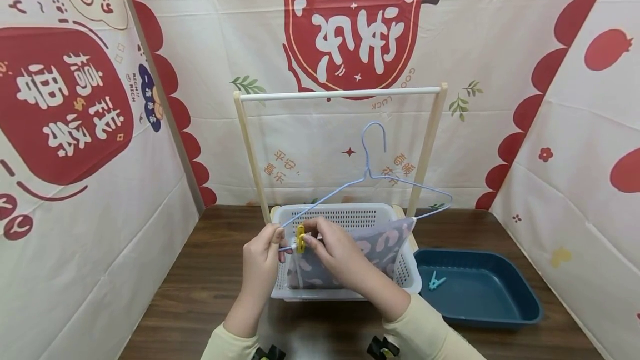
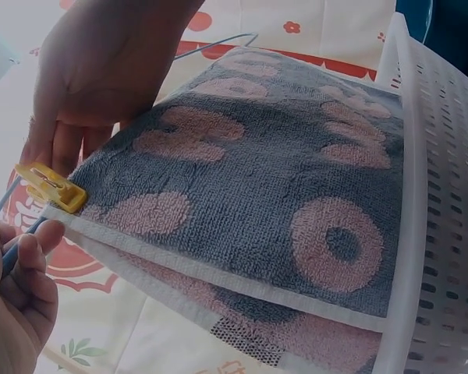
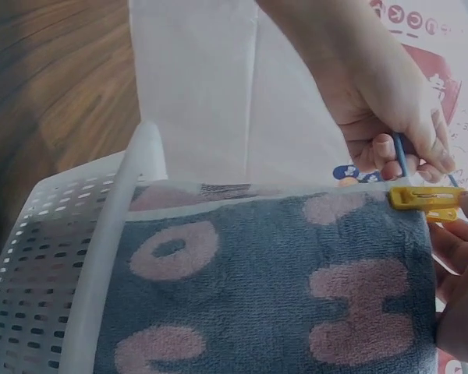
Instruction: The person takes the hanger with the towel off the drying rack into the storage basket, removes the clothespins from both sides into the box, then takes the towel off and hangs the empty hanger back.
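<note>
We see the left hand (image 1: pixel 262 249) gripping the hanger (image 1: pixel 368 173) near one corner, the right hand (image 1: pixel 340 251) pinching the yellow peg (image 1: pixel 300 239) at the towel (image 2: pixel 257 171)'s top corner. The towel, seemingly draped over the lower bar, hangs down into the basket (image 1: pixel 325 294)! Beside us, a teal peg (image 1: pixel 435 281) lies in the tray (image 1: pixel 490 288).

Looks like a makeshift tabletop booth tbh: printed cloth (image 1: pixel 210 26) hangs on 3 sides, all red scallops (image 1: pixel 545 74) and "lucky" lettering, around a dark wood-grain table (image 1: pixel 185 304) with a clothes rack (image 1: pixel 340 94) on it. Whether that's inside a home, lab or studio, hard to tell.
</note>
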